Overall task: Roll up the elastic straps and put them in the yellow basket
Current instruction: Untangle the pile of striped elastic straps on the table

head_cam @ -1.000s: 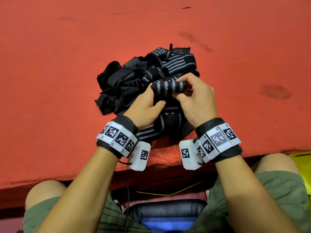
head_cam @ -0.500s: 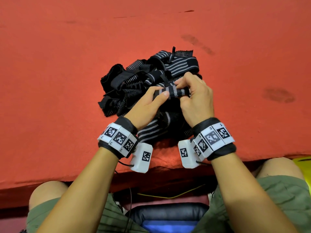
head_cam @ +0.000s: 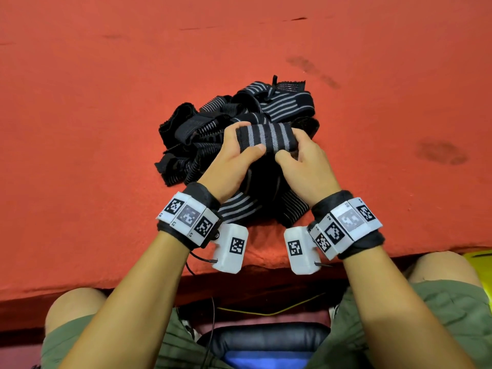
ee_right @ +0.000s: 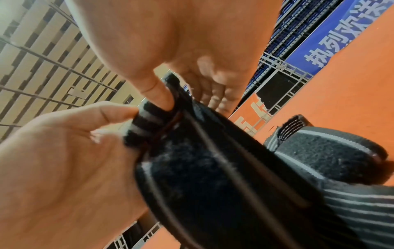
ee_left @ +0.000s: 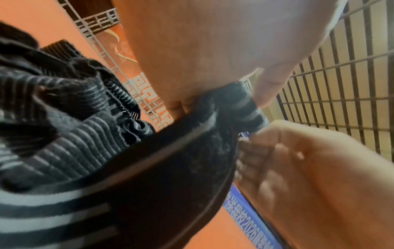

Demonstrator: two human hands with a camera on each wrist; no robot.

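Here, strap roll (head_cam: 267,137) between both grips.

We wear a black fabric band around each wrist, and over each band sits a row of white blocks printed with black-and-white square code markers. Below the left hand (head_cam: 234,161) a white boxy camera housing (head_cam: 231,248) hangs from the band, carrying one code marker on its face, with a thin black cable trailing from it. A matching white housing (head_cam: 300,250) hangs below the right hand (head_cam: 306,166). Our forearms are bare, and we have olive-green shorts (head_cam: 452,310) on, knees uncovered.
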